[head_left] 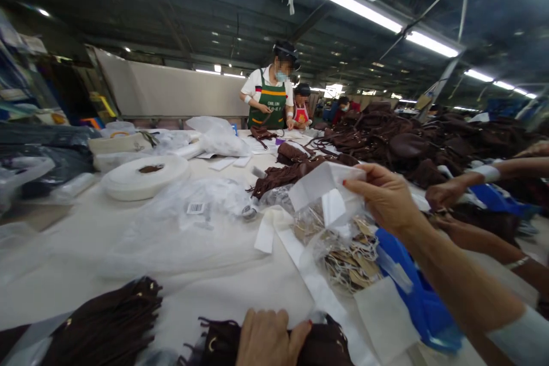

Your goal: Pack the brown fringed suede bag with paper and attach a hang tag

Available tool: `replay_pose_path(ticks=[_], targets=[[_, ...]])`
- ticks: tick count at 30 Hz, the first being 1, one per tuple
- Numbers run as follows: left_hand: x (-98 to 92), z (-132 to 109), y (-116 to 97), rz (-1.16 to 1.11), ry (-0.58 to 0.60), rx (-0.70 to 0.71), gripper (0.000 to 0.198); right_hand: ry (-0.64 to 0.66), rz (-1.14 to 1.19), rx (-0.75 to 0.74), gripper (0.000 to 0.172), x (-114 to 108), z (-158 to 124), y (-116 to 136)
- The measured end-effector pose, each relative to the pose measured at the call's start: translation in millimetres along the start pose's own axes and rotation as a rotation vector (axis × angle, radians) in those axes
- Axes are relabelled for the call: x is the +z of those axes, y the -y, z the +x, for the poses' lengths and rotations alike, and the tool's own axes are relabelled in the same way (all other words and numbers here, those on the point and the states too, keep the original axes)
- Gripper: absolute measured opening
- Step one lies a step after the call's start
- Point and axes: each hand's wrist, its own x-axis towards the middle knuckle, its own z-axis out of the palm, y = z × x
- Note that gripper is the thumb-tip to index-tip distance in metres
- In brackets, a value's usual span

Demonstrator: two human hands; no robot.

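My right hand (388, 197) is raised over the right side of the table, pinching a folded white sheet (315, 183) between thumb and fingers. Below it lies a clear bag of tan tags with white strings (354, 257). At the bottom edge my left hand (270, 337) grips a dark brown fringed bag (323, 346) from above, the fingers curled over it and the thumb apart. Part of that bag is hidden under the hand and cut off by the frame. Another brown fringed bag (107, 320) lies to the left, wrapped by a pale strip.
A white roll (124, 183) and crumpled clear plastic (171, 229) cover the left. A blue bin (420, 297) stands right of the tags. Brown bags (412, 137) are heaped at the back right. A co-worker's hands (448, 191) work at the right; a person in a green apron (270, 97) stands opposite.
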Motion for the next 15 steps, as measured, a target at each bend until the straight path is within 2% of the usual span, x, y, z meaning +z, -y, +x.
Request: replay_pose_path(ticks=[1, 3, 5, 6, 8, 11, 13, 15], targets=[[-6.8, -1, 0, 0.005, 0.021, 0.033, 0.039, -0.013, -0.078, -0.114, 0.032, -8, -10, 16], [-15.2, -1, -1, -0.012, 0.015, 0.005, 0.049, -0.017, -0.302, -0.373, 0.018, -20, -32, 38], [-17.6, -1, -2, -0.079, -0.036, -0.067, 0.054, 0.035, -0.491, -0.510, 0.010, -26, -50, 40], [-17.8, -2, -1, -0.136, -0.071, -0.082, 0.054, 0.073, -0.545, -0.498, 0.010, -28, -57, 33], [-19.0, -6, 1, -0.287, -0.143, -0.080, 0.053, 0.119, -0.594, -0.347, 0.016, -30, -65, 4], [-26.1, -21, 7, -0.582, -0.251, 0.023, 0.051, 0.069, -0.594, -0.101, 0.021, -28, -75, -52], [-32.2, -33, 12, -0.746, -0.300, 0.092, 0.051, 0.094, -0.579, -0.052, 0.019, -17, -88, -82], [-35.7, -43, 16, -0.842, -0.319, 0.119, 0.052, 0.193, -0.540, -0.059, 0.015, 4, -108, -103]])
